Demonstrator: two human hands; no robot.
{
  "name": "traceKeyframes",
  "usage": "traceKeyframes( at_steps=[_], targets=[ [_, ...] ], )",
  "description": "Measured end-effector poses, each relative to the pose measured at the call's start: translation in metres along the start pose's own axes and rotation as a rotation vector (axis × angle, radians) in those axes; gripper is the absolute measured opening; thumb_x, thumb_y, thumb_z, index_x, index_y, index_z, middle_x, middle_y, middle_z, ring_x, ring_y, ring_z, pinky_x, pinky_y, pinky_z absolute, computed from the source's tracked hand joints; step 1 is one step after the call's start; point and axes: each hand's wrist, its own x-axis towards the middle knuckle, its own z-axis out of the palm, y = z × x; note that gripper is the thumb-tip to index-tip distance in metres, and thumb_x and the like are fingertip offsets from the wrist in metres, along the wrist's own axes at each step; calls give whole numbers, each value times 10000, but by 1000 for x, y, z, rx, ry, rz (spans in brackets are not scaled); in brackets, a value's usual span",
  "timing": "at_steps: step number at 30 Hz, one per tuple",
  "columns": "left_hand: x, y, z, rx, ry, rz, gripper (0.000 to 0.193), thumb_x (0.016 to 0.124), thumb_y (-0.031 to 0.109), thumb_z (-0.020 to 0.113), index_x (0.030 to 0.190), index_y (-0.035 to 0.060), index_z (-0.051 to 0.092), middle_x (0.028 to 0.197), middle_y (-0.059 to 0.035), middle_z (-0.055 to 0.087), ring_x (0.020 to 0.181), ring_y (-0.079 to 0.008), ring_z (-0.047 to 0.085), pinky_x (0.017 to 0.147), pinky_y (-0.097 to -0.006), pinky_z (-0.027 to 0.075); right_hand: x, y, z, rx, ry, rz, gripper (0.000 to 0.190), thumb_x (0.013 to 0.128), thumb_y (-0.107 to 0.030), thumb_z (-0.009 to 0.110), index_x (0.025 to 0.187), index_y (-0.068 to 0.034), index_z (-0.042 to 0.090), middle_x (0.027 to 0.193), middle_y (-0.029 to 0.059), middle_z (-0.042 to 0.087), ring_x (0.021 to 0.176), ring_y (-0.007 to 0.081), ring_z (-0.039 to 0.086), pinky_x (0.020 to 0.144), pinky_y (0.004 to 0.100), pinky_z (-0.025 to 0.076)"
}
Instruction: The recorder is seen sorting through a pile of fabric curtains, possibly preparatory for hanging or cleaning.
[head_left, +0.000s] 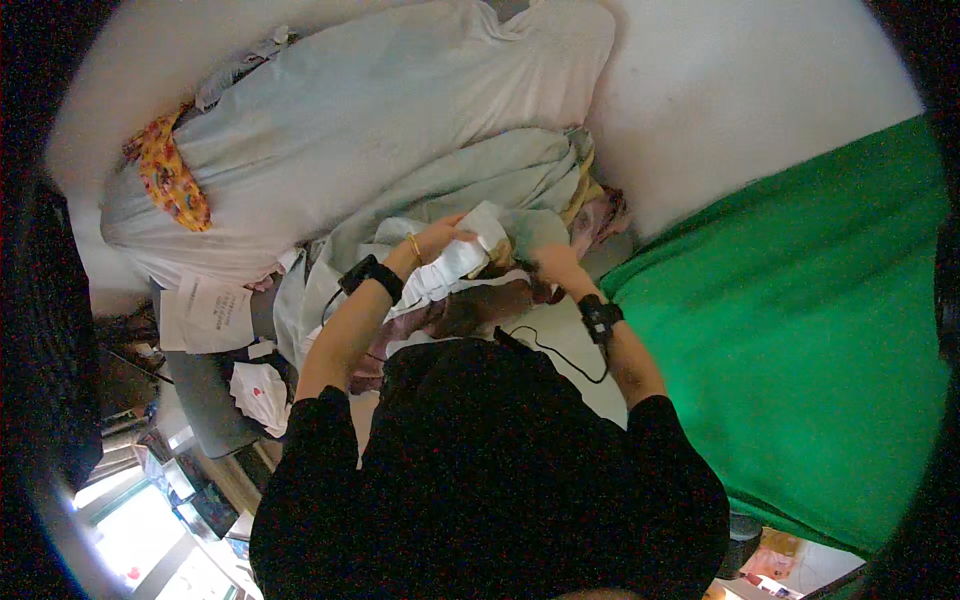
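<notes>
My left hand (442, 238), with a gold bangle at the wrist, grips a bunched white cloth (450, 270) that has a gathered part. Close by on the right, my right hand (556, 266) is blurred against the pale grey-green fabric (525, 225), and its fingertips cannot be made out. Below the hands lies a dusky pink cloth (472, 307), partly covered by the white one. A rumpled pale green sheet (450, 172) spreads just beyond them. Both wrists wear black straps with small devices, and a thin black cable (559, 352) hangs from the right one.
A large white cloth (360, 112) drapes over the surface ahead, with a yellow patterned cloth (172, 180) on its left. Printed papers (217, 311) and a white cloth with a red mark (261, 394) lie at left. Green fabric (795, 315) hangs at right.
</notes>
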Motion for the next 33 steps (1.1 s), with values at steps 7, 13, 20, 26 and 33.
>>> traceKeyframes(
  at_steps=[7, 13, 20, 26, 33],
  targets=[
    [-40, 57, 52, 191, 83, 43, 434, 707, 68, 556, 1117, 26, 420, 1005, -39, 510, 882, -126, 489, 782, -245, 379, -41, 10, 153, 164, -578, 150, 264, 637, -255, 539, 853, -105, 563, 813, 131, 566, 763, 279, 542, 649, 388, 427],
    [-35, 37, 39, 126, 106, 30, 444, 699, 92, 573, 1112, 27, 424, 992, -36, 514, 868, -121, 486, 770, -240, 378, -54, 11, 144, 309, -407, 170, 267, 672, -247, 521, 882, -82, 524, 833, 133, 553, 768, 296, 533, 655, 386, 426],
    [-23, 17, 13, 27, 86, 34, 455, 693, 83, 564, 1121, 27, 418, 1013, -39, 509, 886, -125, 481, 782, -238, 369, -19, -13, 55, 658, -269, 84, 154, 728, -152, 494, 838, -45, 482, 742, 143, 520, 688, 305, 508, 600, 358, 402],
    [-10, 20, 15, 178, -50, 83, 507, 671, 75, 576, 1145, 30, 402, 1058, -43, 486, 958, -128, 437, 839, -250, 328, -3, -19, 38, 760, 38, 19, 186, 751, -187, 476, 875, -52, 506, 801, 150, 546, 729, 322, 524, 638, 388, 412],
    [-29, 33, 29, 330, -147, 107, 607, 635, 139, 642, 1171, 51, 369, 1126, -51, 447, 1028, -162, 399, 879, -274, 303, 1, -18, 29, 712, 56, 125, 104, 752, -124, 478, 787, -30, 505, 752, 116, 521, 676, 260, 511, 580, 318, 390]
  ],
)
